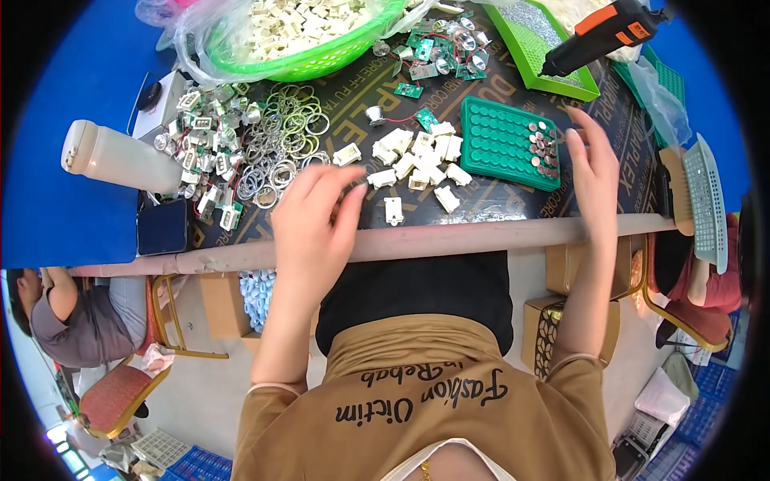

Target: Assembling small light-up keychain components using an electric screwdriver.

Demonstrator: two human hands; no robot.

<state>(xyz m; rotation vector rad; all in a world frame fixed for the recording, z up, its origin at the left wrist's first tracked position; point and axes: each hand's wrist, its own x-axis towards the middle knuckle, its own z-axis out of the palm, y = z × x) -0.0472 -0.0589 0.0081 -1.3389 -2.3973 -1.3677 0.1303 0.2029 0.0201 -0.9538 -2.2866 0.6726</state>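
Observation:
My left hand (314, 220) is over the front of the table with fingers curled and thumb and fingertips drawn in. Whatever lies between them is too small to make out. Just right of it is a loose heap of small white plastic housings (421, 162), one (393, 210) lying apart near the edge. My right hand (595, 164) is raised at the right end of a green pocketed tray (489, 132), thumb and fingers apart, nothing visible in it. Small round silvery discs (542, 149) lie at that end of the tray.
Metal rings (281, 168) and wired housings (204, 144) spread leftward beside a white bottle (120, 156) and dark phone (163, 228). Behind are a green basket (321, 62), circuit boards (409, 90) and a light-green tray (521, 68). A black-orange electric screwdriver (601, 36) hangs at upper right.

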